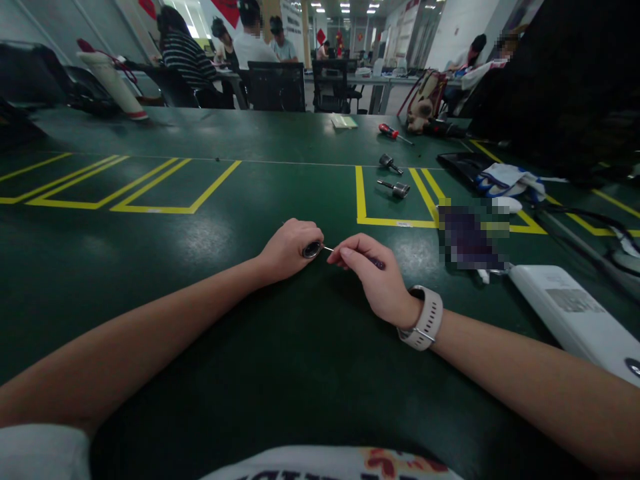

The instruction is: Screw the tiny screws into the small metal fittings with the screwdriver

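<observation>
My left hand [291,248] is closed around a round metal part [312,250], whose hollow, ring-shaped end faces me. The rest of that part is hidden in the fist. In my right hand [367,267] is a thin screwdriver [377,263], pinched between thumb and fingers; its dark handle end shows past the fingers. Its slim metal shaft points left and meets the side of the round part, though I cannot make out the tip. Both hands rest low over the green table [260,373]. A pale watch strap is on the right wrist.
Two metal cutter-like pieces with shafts [394,189] and a red-handled screwdriver [389,131] lie beyond my right hand. A phone [470,237], a white device [570,300], cables and a cloth glove [510,181] are at right. Yellow tape marks the table. People sit farther back.
</observation>
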Demonstrator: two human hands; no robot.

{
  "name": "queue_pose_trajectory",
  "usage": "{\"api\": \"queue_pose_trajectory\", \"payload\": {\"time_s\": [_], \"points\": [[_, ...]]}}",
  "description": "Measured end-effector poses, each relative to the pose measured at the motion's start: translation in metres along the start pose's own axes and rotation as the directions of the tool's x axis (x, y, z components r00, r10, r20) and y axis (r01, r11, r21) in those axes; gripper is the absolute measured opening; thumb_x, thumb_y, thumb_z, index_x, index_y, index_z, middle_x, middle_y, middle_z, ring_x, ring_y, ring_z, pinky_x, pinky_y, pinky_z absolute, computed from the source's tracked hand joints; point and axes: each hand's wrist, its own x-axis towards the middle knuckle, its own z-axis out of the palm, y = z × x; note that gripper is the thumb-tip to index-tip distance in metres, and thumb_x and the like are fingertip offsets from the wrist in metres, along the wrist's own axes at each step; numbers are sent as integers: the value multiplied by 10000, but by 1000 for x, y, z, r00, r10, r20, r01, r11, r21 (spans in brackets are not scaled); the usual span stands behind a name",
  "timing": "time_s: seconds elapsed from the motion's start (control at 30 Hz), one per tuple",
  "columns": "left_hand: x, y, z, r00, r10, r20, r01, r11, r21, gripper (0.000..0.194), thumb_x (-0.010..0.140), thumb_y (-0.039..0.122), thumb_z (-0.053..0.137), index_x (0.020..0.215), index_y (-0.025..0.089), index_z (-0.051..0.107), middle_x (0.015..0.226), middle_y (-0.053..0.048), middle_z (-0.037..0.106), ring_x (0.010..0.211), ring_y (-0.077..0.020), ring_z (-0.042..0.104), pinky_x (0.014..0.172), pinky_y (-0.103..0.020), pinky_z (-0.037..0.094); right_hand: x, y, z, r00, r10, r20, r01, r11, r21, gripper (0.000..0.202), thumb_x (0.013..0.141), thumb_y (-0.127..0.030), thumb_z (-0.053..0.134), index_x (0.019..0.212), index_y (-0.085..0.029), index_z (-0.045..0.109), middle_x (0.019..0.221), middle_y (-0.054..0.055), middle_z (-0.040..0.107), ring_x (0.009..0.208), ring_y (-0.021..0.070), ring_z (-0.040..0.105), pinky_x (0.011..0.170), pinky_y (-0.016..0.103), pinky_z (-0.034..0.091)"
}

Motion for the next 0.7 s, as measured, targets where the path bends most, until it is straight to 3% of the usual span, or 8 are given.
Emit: {"api": "queue_pose_trajectory", "payload": {"time_s": [0.13,0.37,0.57,0.7], "points": [[1,2,-1,999,48,15,-48,999,18,115,800,144,507,687,152,531,652,-9,549,644,-145,504,648,-289,354,0,-3,0,999,23,31,-23,1000,-12,177,826,-167,485,709,-194,616,735,5,601,743,155,572,716,326,442],[1,1,-2,996,86,-12,-86,995,41,105,787,124,517,685,143,529,660,-8,546,626,-136,490,630,-280,351,-1,2,-1,1000,-28,-15,28,998,47,170,808,-162,484,681,-175,596,673,0,592,690,144,567,679,308,452],[1,1,-1,996,89,-10,-88,995,46,110,787,129,519,678,146,525,657,-6,551,629,-138,499,633,-284,354,0,-2,0,999,-24,26,25,998,-62,150,823,-172,489,727,-168,603,753,16,601,754,152,574,706,314,445],[2,1,-2,996,89,3,-89,995,42,114,793,133,518,679,146,523,652,-5,551,629,-137,504,630,-282,358,0,-1,-2,998,-60,10,60,996,-72,182,810,-143,478,673,-164,596,692,13,592,699,144,560,682,306,439]]}}
